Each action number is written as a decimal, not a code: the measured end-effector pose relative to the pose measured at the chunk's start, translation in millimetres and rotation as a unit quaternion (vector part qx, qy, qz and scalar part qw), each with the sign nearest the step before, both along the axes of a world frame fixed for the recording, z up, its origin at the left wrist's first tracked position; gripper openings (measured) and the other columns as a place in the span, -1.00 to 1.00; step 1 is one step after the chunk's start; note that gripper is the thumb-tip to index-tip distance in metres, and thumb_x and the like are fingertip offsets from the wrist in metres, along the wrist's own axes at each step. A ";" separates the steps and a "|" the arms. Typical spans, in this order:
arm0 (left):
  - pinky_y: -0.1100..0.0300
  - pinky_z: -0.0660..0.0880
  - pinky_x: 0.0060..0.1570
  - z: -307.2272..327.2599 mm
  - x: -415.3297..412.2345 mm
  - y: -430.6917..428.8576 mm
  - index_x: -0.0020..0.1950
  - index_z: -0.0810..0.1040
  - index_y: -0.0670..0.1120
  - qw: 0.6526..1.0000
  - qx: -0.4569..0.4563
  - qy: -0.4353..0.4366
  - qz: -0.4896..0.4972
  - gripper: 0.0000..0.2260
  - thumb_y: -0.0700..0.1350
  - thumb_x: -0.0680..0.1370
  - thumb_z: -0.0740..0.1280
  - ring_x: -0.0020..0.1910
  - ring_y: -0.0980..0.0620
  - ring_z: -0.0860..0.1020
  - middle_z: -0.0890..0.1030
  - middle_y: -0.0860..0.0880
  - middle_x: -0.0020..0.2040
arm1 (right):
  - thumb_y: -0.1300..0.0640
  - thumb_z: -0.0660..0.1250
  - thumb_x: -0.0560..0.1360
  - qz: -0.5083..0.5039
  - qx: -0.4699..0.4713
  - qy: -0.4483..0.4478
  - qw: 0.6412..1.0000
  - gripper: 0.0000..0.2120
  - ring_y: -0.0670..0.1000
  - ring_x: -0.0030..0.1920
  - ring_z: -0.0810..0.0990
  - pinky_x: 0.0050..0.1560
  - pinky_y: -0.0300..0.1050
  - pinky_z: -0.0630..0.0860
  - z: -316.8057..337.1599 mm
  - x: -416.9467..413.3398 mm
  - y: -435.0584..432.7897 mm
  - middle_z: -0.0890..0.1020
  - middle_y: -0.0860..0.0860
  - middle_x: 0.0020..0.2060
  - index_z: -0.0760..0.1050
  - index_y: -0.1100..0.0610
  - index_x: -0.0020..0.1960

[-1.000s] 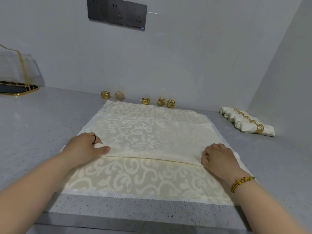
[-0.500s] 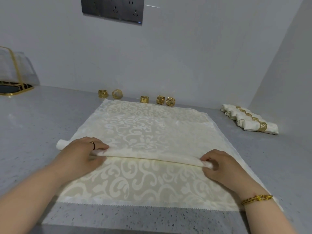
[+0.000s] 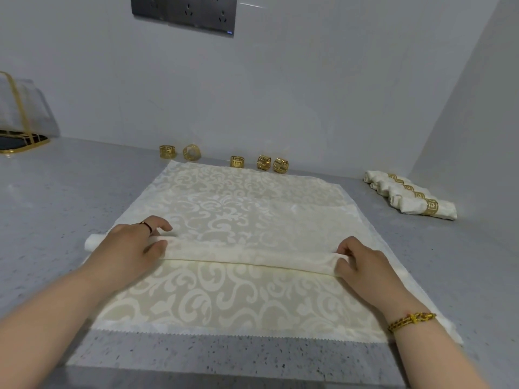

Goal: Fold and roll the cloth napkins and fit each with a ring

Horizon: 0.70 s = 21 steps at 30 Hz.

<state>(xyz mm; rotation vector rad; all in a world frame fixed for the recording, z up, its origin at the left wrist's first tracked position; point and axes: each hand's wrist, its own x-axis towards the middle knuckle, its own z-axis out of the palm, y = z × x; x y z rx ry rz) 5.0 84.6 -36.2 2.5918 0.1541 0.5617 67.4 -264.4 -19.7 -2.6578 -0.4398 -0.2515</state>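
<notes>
Finds left hand (image 3: 132, 248) fingers (image 3: 157, 221) curled over the rolled edge (image 3: 247, 251) of the napkin (image 3: 224, 299), right hand (image 3: 362, 265) pinching the roll's right end. Notes roll lying mid-cloth, flat cloth either side, rolling judged about half done. Records a row of ringed napkins (image 3: 415, 202) finished at right and five loose rings (image 3: 237, 161) by the wall.

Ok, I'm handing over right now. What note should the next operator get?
Hands: left hand and right hand each grip one end of the napkin roll, which lies across the spread cloth.
Things: five loose rings stand by the back wall.
Done: finished ringed napkins lie far right.
Left: finish this roll, then fit a ring.
</notes>
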 end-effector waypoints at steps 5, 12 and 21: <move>0.17 0.29 -0.01 3.2 -1.7 -1.8 0.04 0.54 -0.11 0.999 0.036 -0.021 0.004 -0.84 -0.20 0.46 0.36 -0.06 -0.05 0.47 0.53 0.02 -0.12 | 0.33 0.24 0.42 0.004 -0.064 -0.088 0.994 -0.82 0.12 -0.03 0.46 -0.05 -0.08 0.27 -4.3 0.7 2.7 0.51 0.03 -0.07 0.48 0.14 -0.02; 0.33 0.25 0.10 5.9 -11.7 1.7 -0.11 0.53 0.20 0.996 -0.013 0.011 -0.084 -0.74 -0.20 0.45 0.38 0.00 0.17 0.43 0.48 0.29 -0.12 | 0.21 0.34 0.42 0.080 0.002 -0.003 0.997 -0.81 -0.02 -0.04 0.50 0.10 -0.14 0.39 0.8 -7.4 -1.4 0.51 -0.15 -0.18 0.43 -0.07 -0.20; 0.19 0.31 0.00 3.6 -6.5 5.6 -0.07 0.42 0.21 0.998 -0.040 -0.024 -0.049 -0.76 -0.16 0.50 0.31 0.02 -0.03 0.47 0.55 0.11 -0.16 | 0.16 0.26 0.51 0.024 0.007 -0.049 0.998 -0.88 -0.05 -0.09 0.44 -0.06 -0.27 0.25 0.3 -1.0 -2.4 0.50 -0.11 -0.23 0.56 0.10 -0.01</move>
